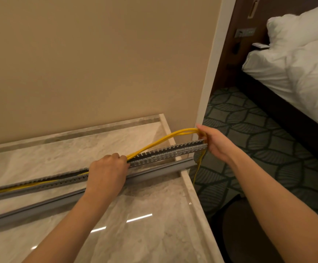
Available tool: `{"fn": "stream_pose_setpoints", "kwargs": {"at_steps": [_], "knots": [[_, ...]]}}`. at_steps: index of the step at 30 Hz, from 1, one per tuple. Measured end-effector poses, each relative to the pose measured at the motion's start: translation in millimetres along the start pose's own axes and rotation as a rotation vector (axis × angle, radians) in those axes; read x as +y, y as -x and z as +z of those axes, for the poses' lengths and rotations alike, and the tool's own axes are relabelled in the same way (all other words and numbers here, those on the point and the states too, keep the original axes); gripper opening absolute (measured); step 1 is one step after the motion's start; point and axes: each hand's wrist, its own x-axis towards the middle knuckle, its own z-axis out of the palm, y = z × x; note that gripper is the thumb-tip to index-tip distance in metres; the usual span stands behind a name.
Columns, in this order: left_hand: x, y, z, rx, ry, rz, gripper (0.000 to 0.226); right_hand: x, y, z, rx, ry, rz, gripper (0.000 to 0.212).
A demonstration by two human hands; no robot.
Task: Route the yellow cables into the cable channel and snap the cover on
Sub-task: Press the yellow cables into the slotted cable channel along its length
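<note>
Yellow cables [160, 141] arch over the slotted cable channel [165, 151] on the table [154, 234]: left hand [107, 173] grips them where seated, right hand [214, 143] grips them past its end, likely for tension; cover [154, 172] lies alongside, unfitted.

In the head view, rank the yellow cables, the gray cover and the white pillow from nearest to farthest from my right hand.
1. yellow cables: held in the right hand.
2. gray cover: its end lies just below that hand, on the counter.
3. white pillow: far off, upper right.
</note>
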Motion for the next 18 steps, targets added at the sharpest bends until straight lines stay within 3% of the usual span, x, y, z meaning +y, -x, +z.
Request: {"fn": "stream_pose_setpoints", "kwargs": {"at_steps": [6,18], "knots": [[3,1,-4,-0.026,0.006,0.016,0.016,-18,15,11,0.091,0.088,-0.243,0.033],[1,10,4,-0.079,0.015,0.004,0.007,10,46,15,0.378,0.178,-0.262,0.032]]}}
